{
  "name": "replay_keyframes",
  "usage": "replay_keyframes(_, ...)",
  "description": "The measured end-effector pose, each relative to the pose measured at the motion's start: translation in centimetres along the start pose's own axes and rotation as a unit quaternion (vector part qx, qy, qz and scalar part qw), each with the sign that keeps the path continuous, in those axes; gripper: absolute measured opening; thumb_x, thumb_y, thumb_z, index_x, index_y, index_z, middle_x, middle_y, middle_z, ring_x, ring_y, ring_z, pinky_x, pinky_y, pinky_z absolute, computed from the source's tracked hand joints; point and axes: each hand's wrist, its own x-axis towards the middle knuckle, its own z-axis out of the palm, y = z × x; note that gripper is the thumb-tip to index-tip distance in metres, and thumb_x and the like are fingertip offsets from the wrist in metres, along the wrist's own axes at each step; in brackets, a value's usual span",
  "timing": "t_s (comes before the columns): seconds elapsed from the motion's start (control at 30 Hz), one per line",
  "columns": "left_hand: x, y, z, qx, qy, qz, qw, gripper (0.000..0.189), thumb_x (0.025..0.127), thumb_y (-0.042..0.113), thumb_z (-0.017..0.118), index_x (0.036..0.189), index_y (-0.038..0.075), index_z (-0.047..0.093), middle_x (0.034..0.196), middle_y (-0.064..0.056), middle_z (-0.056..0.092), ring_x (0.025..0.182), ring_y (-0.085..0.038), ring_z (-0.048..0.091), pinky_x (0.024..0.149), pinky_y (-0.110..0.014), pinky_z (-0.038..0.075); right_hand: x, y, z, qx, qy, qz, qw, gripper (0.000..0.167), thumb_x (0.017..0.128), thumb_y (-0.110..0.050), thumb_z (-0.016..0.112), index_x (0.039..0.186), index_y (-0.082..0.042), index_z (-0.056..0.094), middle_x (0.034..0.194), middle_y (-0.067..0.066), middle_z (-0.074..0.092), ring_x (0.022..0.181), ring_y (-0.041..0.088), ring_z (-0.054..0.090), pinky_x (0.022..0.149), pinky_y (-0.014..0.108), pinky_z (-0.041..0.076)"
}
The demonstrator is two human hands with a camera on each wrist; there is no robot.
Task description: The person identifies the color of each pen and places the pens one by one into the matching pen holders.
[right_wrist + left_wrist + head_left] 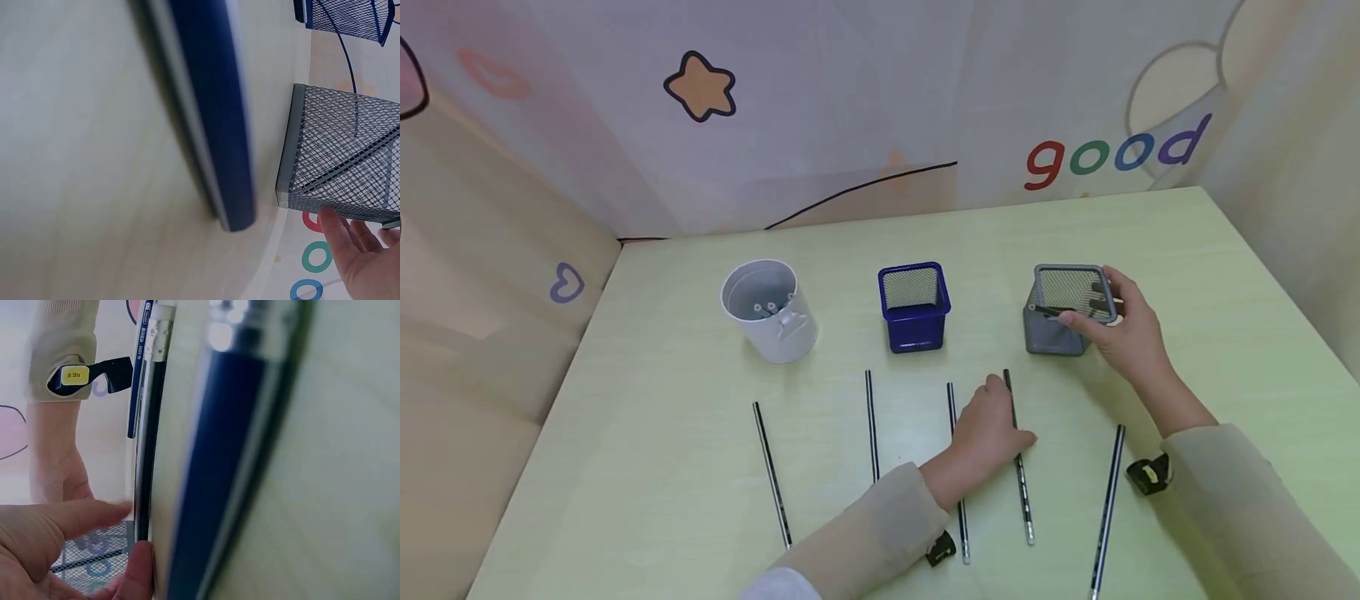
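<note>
My left hand [981,429] reaches over a dark pencil [1024,492] lying on the table, thumb on one side and fingers on the other. In the left wrist view, the spread thumb and a fingertip are close to that pencil [147,469], with no closed pinch visible. My right hand [1131,333] holds the grey mesh pen holder [1054,337] at its right front corner, thumb across the rim, fingers outside the wall. Inside, a slanting pencil [350,162] shows through the mesh. The right hand [369,269] is partly cut off in the right wrist view.
A white cup [786,333] with several pencils inside and a blue mesh holder [917,329] stand to the left. More pencils lie apart on the table: far left [771,475], middle left [872,425], under my left forearm [964,533], and right [1108,512].
</note>
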Motion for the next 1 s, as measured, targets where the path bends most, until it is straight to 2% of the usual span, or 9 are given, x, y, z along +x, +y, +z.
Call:
replay_keyframes(0.1,0.09,0.11,-0.02,0.027,-0.010,0.000,0.9996,0.050,0.076,0.013,0.077,0.114,0.000,0.047,0.093,-0.008,0.059,0.068,-0.015,0.053,0.059,-0.024,0.048,-0.04,0.02,-0.03,-0.001,0.001,0.001,1.0000,0.091,0.086,-0.041,0.067,0.152,-0.009,0.013,0.146,0.023,0.033,0.122,0.037,0.036,0.078,0.018,0.036)
replay_keyframes(0.23,0.14,0.15,0.05,0.046,-0.017,0.004,0.9988,0.042,0.075,0.009,0.075,0.105,0.001,0.047,0.086,-0.008,0.057,0.061,-0.015,0.050,0.052,-0.024,0.044,-0.08,-0.04,-0.09,0.001,0.002,0.004,1.0000,0.091,0.086,-0.041,0.067,0.152,-0.009,0.013,0.146,0.023,0.033,0.122,0.037,0.036,0.077,0.016,0.035)
replay_keyframes(0.43,0.22,0.15,0.14,0.053,-0.023,-0.003,0.9983,0.036,0.075,0.010,0.075,0.097,0.002,0.049,0.079,-0.006,0.054,0.059,-0.014,0.046,0.049,-0.023,0.041,-0.01,-0.05,-0.02,0.002,-0.003,0.012,0.9999,0.092,0.086,-0.042,0.066,0.153,-0.011,0.011,0.148,0.022,0.031,0.124,0.036,0.035,0.086,0.029,0.040)
replay_keyframes(0.53,0.24,0.18,0.14,0.060,-0.020,0.000,0.9980,0.037,0.074,0.012,0.076,0.097,0.002,0.049,0.080,-0.006,0.054,0.060,-0.014,0.047,0.050,-0.023,0.042,-0.01,-0.06,-0.04,0.002,-0.003,0.013,0.9999,0.091,0.086,-0.042,0.066,0.153,-0.011,0.011,0.147,0.022,0.031,0.125,0.036,0.035,0.086,0.031,0.041)
replay_keyframes(1.0,0.20,0.60,0.44,0.051,-0.008,-0.021,0.9984,0.046,0.071,0.014,0.078,0.103,0.000,0.049,0.083,-0.008,0.053,0.061,-0.015,0.050,0.051,-0.025,0.044,-0.05,-0.04,-0.11,0.005,-0.004,0.012,0.9999,0.092,0.086,-0.042,0.066,0.153,-0.010,0.012,0.146,0.022,0.032,0.123,0.036,0.035,0.079,0.017,0.036)
